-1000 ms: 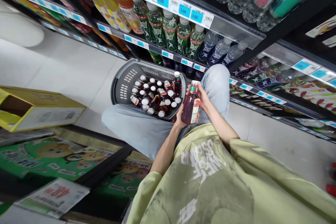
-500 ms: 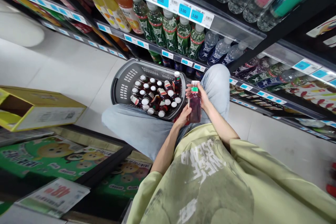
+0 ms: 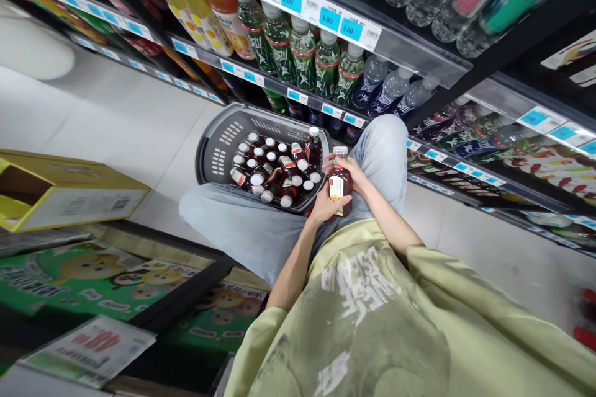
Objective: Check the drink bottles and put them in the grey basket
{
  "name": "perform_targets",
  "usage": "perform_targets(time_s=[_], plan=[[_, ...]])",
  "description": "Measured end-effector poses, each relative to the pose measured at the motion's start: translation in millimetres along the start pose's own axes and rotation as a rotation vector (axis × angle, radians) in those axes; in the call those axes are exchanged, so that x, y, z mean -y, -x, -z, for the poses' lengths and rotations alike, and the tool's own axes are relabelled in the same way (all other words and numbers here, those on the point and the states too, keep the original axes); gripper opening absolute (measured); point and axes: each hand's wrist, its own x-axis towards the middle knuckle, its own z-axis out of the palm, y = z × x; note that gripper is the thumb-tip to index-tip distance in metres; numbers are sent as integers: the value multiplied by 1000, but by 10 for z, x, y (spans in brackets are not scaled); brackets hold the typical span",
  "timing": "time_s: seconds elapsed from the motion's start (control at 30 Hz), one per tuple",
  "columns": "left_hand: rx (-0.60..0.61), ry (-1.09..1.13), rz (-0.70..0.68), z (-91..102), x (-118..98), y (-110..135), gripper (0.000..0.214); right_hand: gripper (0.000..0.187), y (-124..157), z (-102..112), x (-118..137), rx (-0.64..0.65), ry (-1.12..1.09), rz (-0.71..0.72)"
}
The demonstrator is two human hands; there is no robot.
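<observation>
The bottle [image 3: 336,187] of dark liquid was in both hands, upright or tipped a little, above the person's lap and just right of the grey basket [image 3: 203,152]. The left hand [image 3: 326,203] took the lower part, its thumb laid over the near right side of the label and its other fingers curled behind, mostly out of view. The right hand [image 3: 352,172] came in from the right, its fingers bent across the upper body and shoulder, below the pale cap; how hard either hand pressed could not be told.

The bottle looked full or nearly so, so it was probably fairly heavy for its size, with most of the weight low down. Its clear wall seemed smooth and stiff; whether it was glass or plastic could not be told, so care against a drop would be wise. Bare wall might slip if damp, while the paper-looking label should give better grip. The best hold would be around the middle of the body, with a second hand at the shoulder, rather than by the cap alone.

Similar bottles [image 3: 288,163] lay and stood in the basket, and green-labelled bottles [image 3: 303,59] lined the shelf [image 3: 274,82] on the far side.
</observation>
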Motion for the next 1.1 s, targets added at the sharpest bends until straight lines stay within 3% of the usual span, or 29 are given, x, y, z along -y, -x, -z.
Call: perform_targets(time_s=[0.1,0.47,0.67,0.9,1.1], plan=[[-24,-109,-24,51,-54,16,75,44,11,-29,-2,10,53,29],[-24,-149,-112,79,-46,17,69,51,11,-51,-39,1,132,23],[-88,-170,-84,56,-22,20,53,52,18,-43,-54,-8,149,8],[-80,-122,-60,45,10,10,73,48,11,-39,-82,-23,145,36],[-83,-171,-71,75,58,15,75,46,-2,-41,-111,-36,151,17]])
